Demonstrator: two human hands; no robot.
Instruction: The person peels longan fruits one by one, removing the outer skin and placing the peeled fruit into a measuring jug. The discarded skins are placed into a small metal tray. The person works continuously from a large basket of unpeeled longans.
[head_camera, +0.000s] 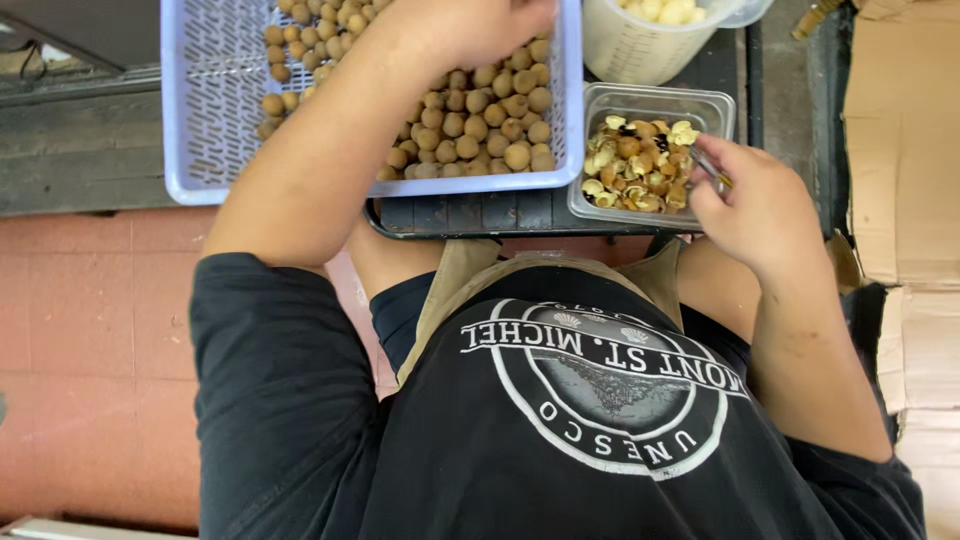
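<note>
A pale blue plastic basket (175, 120) holds several small round brown fruits (470, 130). My left hand (470, 25) reaches into the basket over the fruit; its fingers are curled and partly cut off by the top edge, so what they hold is hidden. My right hand (750, 205) grips a small thin metal tool (712, 168) at the right rim of a clear plastic box (650, 98). Brown shells and peel scraps (640, 165) fill that box.
A white tub (630, 50) with peeled pale fruit (665, 10) stands behind the clear box. Basket and box rest on a dark slatted crate (470, 212). Flattened cardboard (905, 140) lies at the right. Red floor tiles (90, 330) are at the left.
</note>
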